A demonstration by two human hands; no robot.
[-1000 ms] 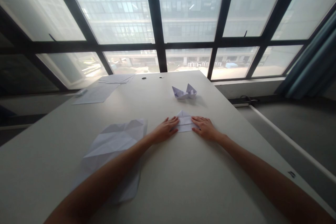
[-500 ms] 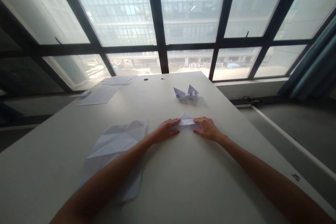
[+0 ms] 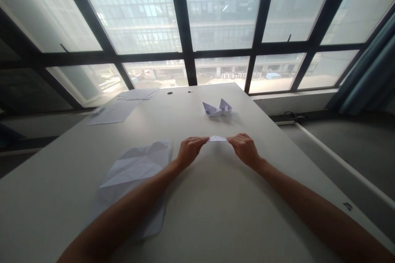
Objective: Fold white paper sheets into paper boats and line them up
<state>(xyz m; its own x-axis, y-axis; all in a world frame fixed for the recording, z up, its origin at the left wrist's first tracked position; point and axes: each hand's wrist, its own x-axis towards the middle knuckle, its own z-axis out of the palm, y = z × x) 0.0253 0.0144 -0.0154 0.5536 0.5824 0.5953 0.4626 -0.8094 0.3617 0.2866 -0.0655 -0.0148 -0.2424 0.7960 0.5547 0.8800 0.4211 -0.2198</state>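
Observation:
A small folded white paper (image 3: 217, 139) hangs between my two hands just above the white table (image 3: 216, 205). My left hand (image 3: 189, 150) pinches its left end and my right hand (image 3: 245, 148) pinches its right end. The paper shows almost edge-on, as a thin strip. Two finished paper boats (image 3: 217, 109) stand side by side on the table beyond my hands.
A large creased white sheet (image 3: 135, 172) lies flat to the left of my left forearm. More flat sheets (image 3: 120, 107) lie at the far left corner. The table's right edge drops to a grey floor. Big windows with dark frames (image 3: 188, 55) stand behind.
My hands were flat, pressing the folded paper onto the table. Now both pinch its ends and have lifted it, turning it edge-on.

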